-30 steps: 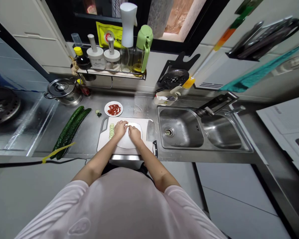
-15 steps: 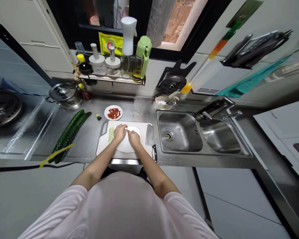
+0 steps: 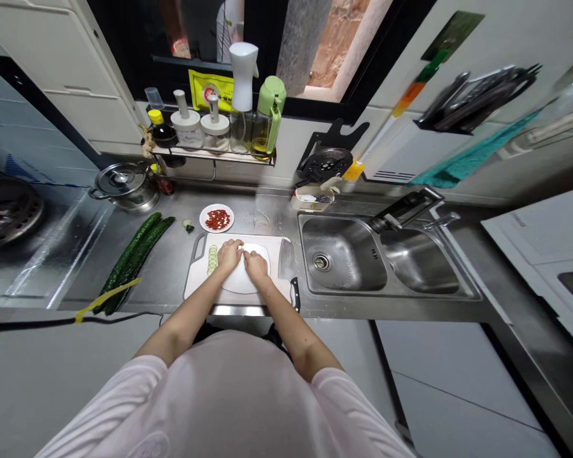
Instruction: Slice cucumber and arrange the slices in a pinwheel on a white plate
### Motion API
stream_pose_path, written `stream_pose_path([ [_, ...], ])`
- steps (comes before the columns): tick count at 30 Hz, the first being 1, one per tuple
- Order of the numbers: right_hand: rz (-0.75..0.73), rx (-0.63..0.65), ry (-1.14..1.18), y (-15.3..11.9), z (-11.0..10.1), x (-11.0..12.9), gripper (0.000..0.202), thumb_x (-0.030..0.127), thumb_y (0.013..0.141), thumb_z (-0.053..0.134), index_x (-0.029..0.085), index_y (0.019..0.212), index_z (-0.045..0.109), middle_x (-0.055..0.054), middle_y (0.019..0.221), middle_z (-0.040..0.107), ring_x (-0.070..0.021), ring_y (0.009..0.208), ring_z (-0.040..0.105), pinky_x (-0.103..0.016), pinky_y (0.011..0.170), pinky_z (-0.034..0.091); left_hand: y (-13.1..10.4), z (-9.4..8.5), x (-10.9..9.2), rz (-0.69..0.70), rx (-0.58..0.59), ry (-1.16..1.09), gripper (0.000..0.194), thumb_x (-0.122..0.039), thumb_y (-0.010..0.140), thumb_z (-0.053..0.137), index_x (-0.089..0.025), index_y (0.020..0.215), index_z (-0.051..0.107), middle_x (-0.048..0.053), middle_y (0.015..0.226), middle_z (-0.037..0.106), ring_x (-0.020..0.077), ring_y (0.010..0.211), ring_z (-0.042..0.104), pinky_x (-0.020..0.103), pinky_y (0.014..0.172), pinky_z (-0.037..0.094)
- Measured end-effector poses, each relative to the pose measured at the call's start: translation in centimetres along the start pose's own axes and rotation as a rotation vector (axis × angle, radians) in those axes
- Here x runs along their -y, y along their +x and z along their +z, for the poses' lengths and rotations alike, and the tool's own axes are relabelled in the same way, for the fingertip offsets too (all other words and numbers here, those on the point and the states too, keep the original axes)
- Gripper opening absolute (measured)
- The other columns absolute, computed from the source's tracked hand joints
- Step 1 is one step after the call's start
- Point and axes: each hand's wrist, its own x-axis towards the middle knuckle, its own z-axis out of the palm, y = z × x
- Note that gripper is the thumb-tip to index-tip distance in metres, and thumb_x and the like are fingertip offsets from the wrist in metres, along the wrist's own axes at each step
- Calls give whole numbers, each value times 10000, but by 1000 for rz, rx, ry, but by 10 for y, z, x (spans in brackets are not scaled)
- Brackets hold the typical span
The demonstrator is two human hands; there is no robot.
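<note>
Over a white square plate [image 3: 241, 283], my left hand [image 3: 229, 256] and my right hand [image 3: 256, 266] meet at the fingertips. Both are closed, pinching a small pale-green piece, apparently a cucumber slice [image 3: 242, 249], mostly hidden by the fingers. The plate rests on a pale cutting board [image 3: 198, 283] with a grey handle. Left of the plate, a column of overlapping cucumber slices [image 3: 212, 257] lies on the board. A knife [image 3: 295, 294] lies along the board's right side, its black handle toward me.
Whole cucumbers [image 3: 132, 257] lie to the left, beside a yellow-tied cable [image 3: 107, 295]. Behind the board are a small dish of red pieces [image 3: 218, 218] and cucumber ends [image 3: 188, 225]. A lidded pot [image 3: 124, 184] stands back left; a double sink [image 3: 346, 254] is on the right.
The hands stay together over the plate, fingertips nearly in the same place. The pale-green piece shows less between them now. The head view has tilted slightly.
</note>
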Motion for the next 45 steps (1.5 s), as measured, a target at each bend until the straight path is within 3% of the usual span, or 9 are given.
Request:
stream_pose_path([
  [9,59,-24,80,-10,-15,-8,382,274,976,284,270,1325,437,-74,1102,590,-156,920,588,-238,757,412,-8,-12,6,14,-38,-119,256,-216,843,483,-221,1075,591,53,964,613,177,913,563,276,809,415],
  [14,53,-64,137,-24,-11,-12,358,292,974,285,265,1248,515,-62,1092,602,-159,920,587,-235,763,402,-37,-18,26,-16,-137,-205,259,-268,843,461,-201,1048,605,45,923,630,167,854,572,270,819,425],
  [18,62,-117,197,-38,-5,-15,354,287,968,299,258,1204,562,-48,1061,620,-153,913,587,-224,775,397,-66,-23,47,-123,-225,-190,262,-297,839,449,-207,1025,610,36,886,635,172,845,575,270,800,426],
  [23,42,-188,286,-54,4,-21,346,292,961,324,236,1169,594,-39,1041,641,-145,939,586,-215,823,403,-96,-26,69,-280,-189,-130,267,-329,833,457,-231,1029,609,31,897,633,187,881,582,285,786,423],
  [28,5,-245,381,-65,9,-26,341,282,956,332,210,1139,611,-45,1045,651,-143,956,585,-218,855,413,-115,-25,79,-351,-154,-58,254,-334,819,484,-249,1019,615,38,899,641,219,936,570,338,840,388],
  [38,-19,-288,444,-81,9,-28,356,292,954,326,180,1122,619,-68,1064,658,-149,951,598,-236,865,433,-109,-25,69,-382,-127,20,294,-436,825,484,-233,987,621,70,937,627,247,939,554,393,848,339],
  [45,-21,-345,565,-89,16,-34,313,284,930,380,187,1062,647,-56,983,679,-160,908,617,-254,849,455,-105,-22,69,-415,-144,-12,206,-366,800,536,-232,937,611,54,939,627,235,955,556,372,843,339],
])
